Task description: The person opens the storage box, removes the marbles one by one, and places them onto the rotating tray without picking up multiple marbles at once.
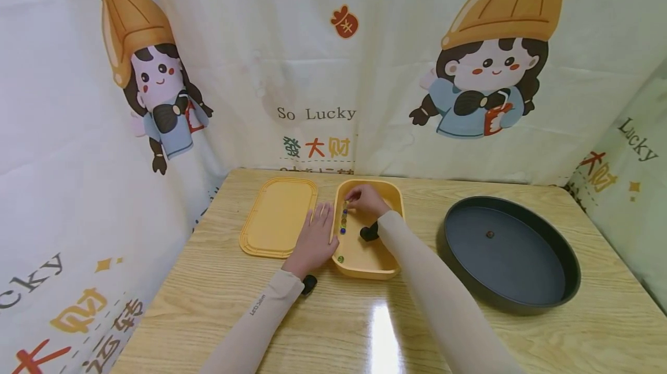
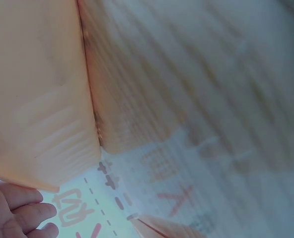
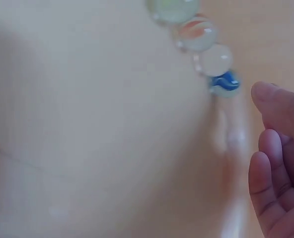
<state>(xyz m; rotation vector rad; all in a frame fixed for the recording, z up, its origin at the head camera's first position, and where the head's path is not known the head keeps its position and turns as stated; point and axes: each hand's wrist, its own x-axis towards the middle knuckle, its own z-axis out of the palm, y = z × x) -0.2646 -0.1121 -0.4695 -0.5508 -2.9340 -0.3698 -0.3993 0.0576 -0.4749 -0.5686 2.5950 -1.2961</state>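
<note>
Inside the yellow plastic bin [image 1: 367,274], a row of glass marbles [image 1: 343,221] runs along the left wall. My right hand [image 1: 367,201] reaches in at the far end of that row. In the right wrist view its thumb and fingers stand apart beside a blue-swirled marble [image 3: 225,83], with nothing between them. A lone green marble [image 1: 341,259] lies at the bin's near left corner. My left hand [image 1: 314,239] rests at the bin's left rim, fingers extended. The left wrist view catches its fingertips [image 2: 40,212] at the rim's edge.
A yellow lid [image 1: 281,217] lies flat left of the bin, partly behind the left hand. On the right stands a large dark round pan [image 1: 521,264] with one small brownish marble [image 1: 490,234] in it. A printed curtain [image 1: 385,84] hangs behind the wooden table [image 1: 208,310].
</note>
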